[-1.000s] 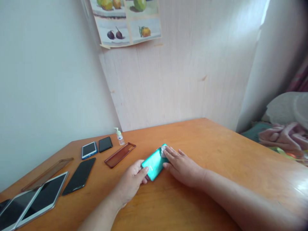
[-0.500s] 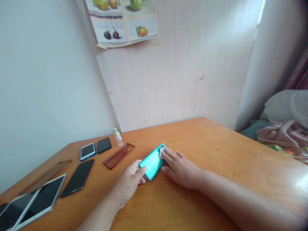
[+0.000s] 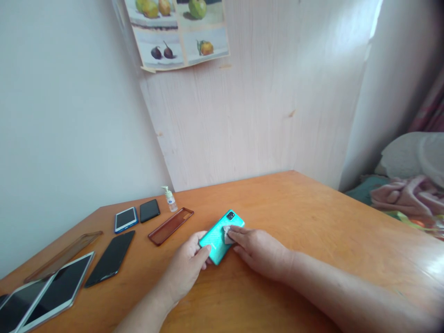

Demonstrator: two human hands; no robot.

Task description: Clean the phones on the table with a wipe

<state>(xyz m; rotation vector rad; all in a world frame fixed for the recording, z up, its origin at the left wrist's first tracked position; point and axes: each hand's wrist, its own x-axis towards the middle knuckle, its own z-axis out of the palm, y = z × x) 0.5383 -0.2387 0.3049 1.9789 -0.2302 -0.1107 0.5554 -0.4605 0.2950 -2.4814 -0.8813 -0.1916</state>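
Observation:
A turquoise phone (image 3: pixel 215 240) is tilted just above the table, its back with the dark camera block facing up. My left hand (image 3: pixel 190 261) grips its lower left end, thumb on the back and fingers underneath. Against the middle of the phone's back, my right hand (image 3: pixel 258 249) presses a small crumpled white wipe (image 3: pixel 228 235) under its fingertips. Left of the phone lies a reddish-brown phone case (image 3: pixel 170 226). Behind that case stands a small clear pump bottle (image 3: pixel 169 200) with a white top.
On the table's left lie a black phone (image 3: pixel 110 259), a blue-edged phone (image 3: pixel 126 219), a smaller black phone (image 3: pixel 150 211), a clear brownish case (image 3: pixel 64 256) and white-framed tablets (image 3: pixel 62 291). The wooden table (image 3: pixel 294 203) meets a wall behind.
My right hand has slid the wipe from the camera end down toward the middle of the phone's back, uncovering the camera block. My left hand keeps its grip.

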